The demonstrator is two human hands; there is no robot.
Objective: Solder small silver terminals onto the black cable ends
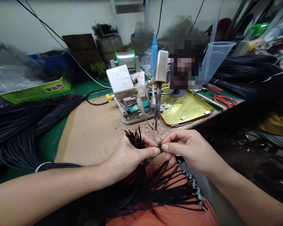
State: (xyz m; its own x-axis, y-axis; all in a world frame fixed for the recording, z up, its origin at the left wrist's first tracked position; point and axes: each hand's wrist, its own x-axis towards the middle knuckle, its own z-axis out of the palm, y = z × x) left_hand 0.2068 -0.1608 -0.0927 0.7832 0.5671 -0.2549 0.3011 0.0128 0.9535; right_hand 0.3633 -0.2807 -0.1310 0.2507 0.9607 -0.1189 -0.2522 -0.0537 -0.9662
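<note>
My left hand is closed around a bundle of black cables, whose stripped ends with reddish wire tips stick up above the fist. Its thumb and forefinger also pinch toward my right hand. That right hand is closed in a pinch on a small dark piece, apparently a cable end, right beside the left fingertips. Below, many black cables with silvery metal connectors fan out across my lap. Just beyond the hands, a soldering iron points downward from its stand.
A spool of solder wire stands behind the soldering stand. To its right, a yellow metal tray holds a few small metal connectors. Orange-handled scissors lie farther right. Thick black cable bundles cover the left side, and cardboard lies on the table.
</note>
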